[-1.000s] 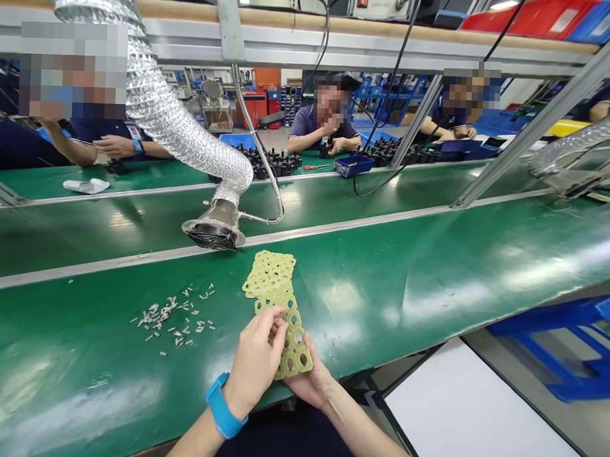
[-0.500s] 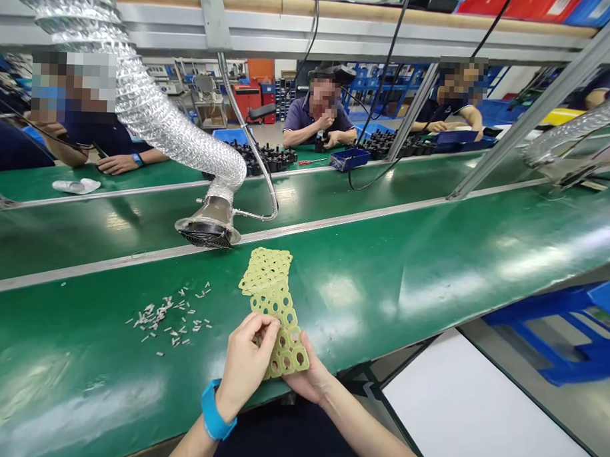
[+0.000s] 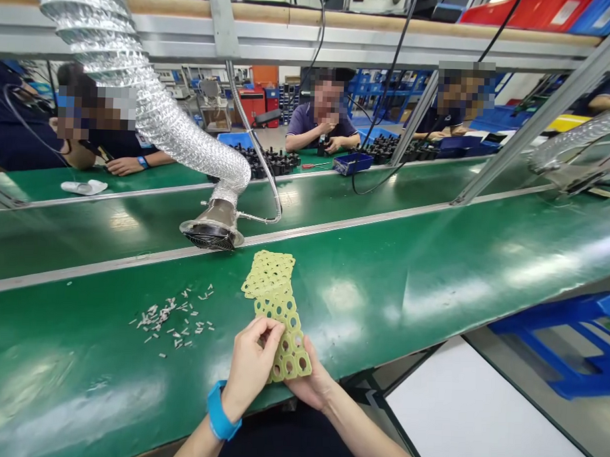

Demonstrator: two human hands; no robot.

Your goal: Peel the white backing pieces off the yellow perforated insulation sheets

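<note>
Yellow-green perforated flat sheet [image 3: 291, 351]: over the near edge of the green tabletop [image 3: 383, 271].
Right hand [image 3: 313, 383]: fingers grasping the sheet, partly hidden beneath.
Left hand [image 3: 250, 363]: fingers pinched together over the sheet; cannot tell whether on anything.
Small pale rod-like pieces [image 3: 154, 314]: scattered to the left.

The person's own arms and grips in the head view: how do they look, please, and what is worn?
The left-hand grip and right-hand grip are ungloved. A wide bright-blue wristband circles the left wrist; none shows on the right. No sleeves cover the visible forearms.
</note>
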